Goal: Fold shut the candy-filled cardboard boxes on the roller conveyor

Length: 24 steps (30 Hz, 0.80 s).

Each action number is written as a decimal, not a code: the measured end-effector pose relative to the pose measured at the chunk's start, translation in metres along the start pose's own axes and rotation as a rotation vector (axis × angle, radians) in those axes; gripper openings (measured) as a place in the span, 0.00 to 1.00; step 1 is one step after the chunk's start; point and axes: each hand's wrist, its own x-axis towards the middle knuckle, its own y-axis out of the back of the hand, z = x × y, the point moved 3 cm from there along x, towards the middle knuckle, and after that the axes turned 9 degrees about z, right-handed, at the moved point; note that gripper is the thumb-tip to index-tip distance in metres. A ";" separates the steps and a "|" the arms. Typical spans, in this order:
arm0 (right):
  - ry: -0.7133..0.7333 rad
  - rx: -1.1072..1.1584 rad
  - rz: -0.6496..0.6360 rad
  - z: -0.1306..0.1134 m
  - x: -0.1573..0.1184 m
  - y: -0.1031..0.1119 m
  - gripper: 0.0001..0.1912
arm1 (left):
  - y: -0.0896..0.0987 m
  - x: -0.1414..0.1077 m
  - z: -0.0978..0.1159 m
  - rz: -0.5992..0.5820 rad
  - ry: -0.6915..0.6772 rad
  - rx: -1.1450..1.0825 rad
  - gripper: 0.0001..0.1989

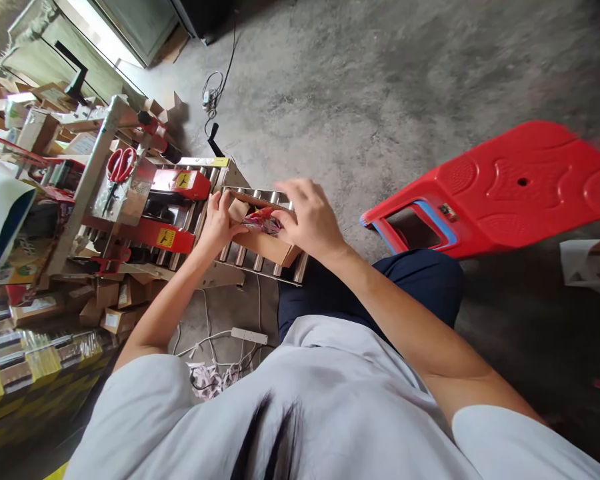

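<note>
An open cardboard box [267, 247] rests at a slant on the metal rollers [240, 255] of a small conveyor. Red and pink wrapped contents [263, 220] show inside it. My left hand [220, 223] grips the box's left end, its thumb by the near side and fingers at the far corner. Over the right end is my right hand [313, 217], its fingers apart and slightly blurred, with the thumb reaching over the contents. Whether that thumb touches them is unclear. Left of the box sits the machine's red guide block [165, 237] with a yellow label.
Red-handled scissors [121, 165] lie on the machine frame. Cardboard boxes [123, 319] are piled at the left. A red plastic stool [520, 183] lies on its side at the right. On the floor are a power strip [249, 335] and cables.
</note>
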 end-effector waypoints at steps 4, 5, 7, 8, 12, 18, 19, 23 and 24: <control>0.086 -0.191 -0.198 -0.003 -0.032 -0.020 0.39 | 0.005 -0.012 0.013 0.110 0.058 0.145 0.51; 0.117 -0.230 -0.265 -0.002 -0.042 -0.028 0.44 | 0.006 -0.016 0.016 0.136 0.070 0.157 0.50; 0.134 -0.294 -0.326 0.002 -0.057 -0.039 0.50 | 0.004 -0.026 0.024 0.177 0.066 0.133 0.44; 0.128 -0.303 -0.333 0.004 -0.061 -0.041 0.51 | 0.003 -0.032 0.028 0.196 0.049 0.105 0.40; 0.096 -0.111 -0.294 0.016 -0.056 -0.030 0.43 | 0.000 -0.053 0.042 0.299 0.003 0.013 0.23; -0.021 0.096 -0.135 0.024 -0.041 -0.012 0.38 | -0.008 -0.056 0.055 0.010 -0.261 -0.055 0.22; -0.031 0.119 -0.128 0.024 -0.040 -0.012 0.36 | -0.010 -0.054 0.056 -0.044 -0.284 -0.039 0.24; -0.027 0.126 -0.124 0.020 -0.044 -0.016 0.32 | -0.021 -0.038 0.058 -0.216 -0.263 0.144 0.25; -0.012 0.086 -0.135 0.019 -0.047 -0.017 0.33 | -0.024 -0.034 0.058 -0.246 -0.260 0.190 0.23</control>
